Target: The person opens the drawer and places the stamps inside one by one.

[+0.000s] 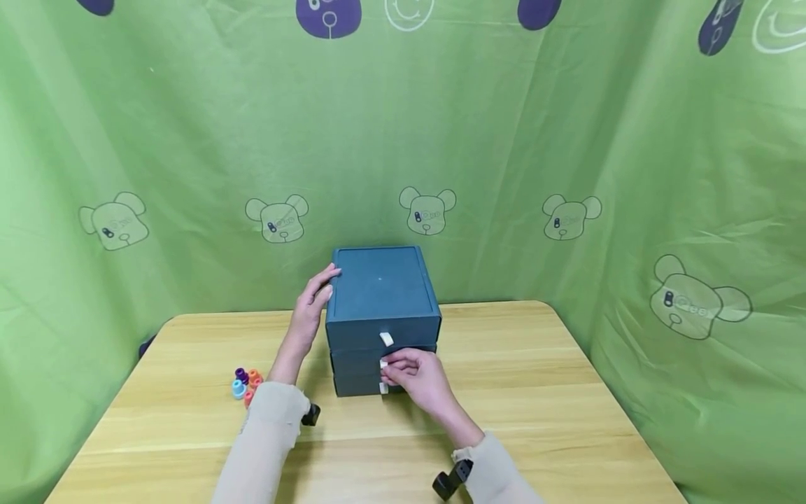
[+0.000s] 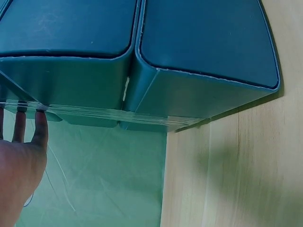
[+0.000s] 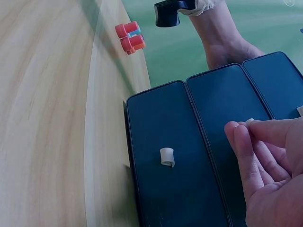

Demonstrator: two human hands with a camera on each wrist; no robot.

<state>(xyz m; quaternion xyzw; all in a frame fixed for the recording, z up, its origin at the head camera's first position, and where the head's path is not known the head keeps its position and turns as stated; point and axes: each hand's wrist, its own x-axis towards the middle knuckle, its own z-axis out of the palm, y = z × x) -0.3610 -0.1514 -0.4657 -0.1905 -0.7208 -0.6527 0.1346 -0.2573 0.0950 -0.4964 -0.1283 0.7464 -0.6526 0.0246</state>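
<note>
White and short, the pull tab (image 1: 383, 364) of the middle drawer is pinched between thumb and forefinger of the right hand (image 1: 415, 376), a fine grip that suits so small a handle. The left hand (image 1: 307, 305) rests with extended fingers along the upper left edge of the dark teal, boxy plastic three-drawer cabinet (image 1: 380, 283), presumably steadying it. Clear shiny tape (image 2: 142, 116) crosses the cabinet's side, perhaps binding its units together. The cabinet stands on the pale wood-grain tabletop (image 1: 535, 378), drawer fronts towards the person, within reach. Small multicoloured plastic pieces (image 1: 238, 390) cluster by the left forearm, apparently clear of the drawers' path.
</note>
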